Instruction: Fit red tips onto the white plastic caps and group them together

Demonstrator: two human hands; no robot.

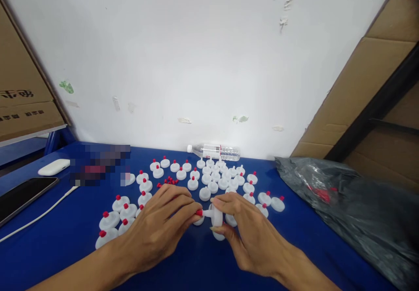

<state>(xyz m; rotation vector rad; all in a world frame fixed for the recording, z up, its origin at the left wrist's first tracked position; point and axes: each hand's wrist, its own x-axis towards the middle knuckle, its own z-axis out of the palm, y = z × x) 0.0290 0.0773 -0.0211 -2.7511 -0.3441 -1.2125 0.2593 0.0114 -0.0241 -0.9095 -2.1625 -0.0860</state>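
White round plastic spouted lid (217,217) pinched in the right hand (251,230), left hand (160,223) pinching the small red plastic cap (199,213) at its spout: best kept squarely aligned!

On the blue flat table (196,265), a clear cylindrical plastic bottle (214,151) lies at the far edge, before the flat white wall (196,64). Round white plastic caps (205,194) occupy the middle, nearer than the bottle; small red plastic pieces (171,180) lie among them. Black rectangular phone (24,199): left. Crumpled grey plastic bag (360,212): right.
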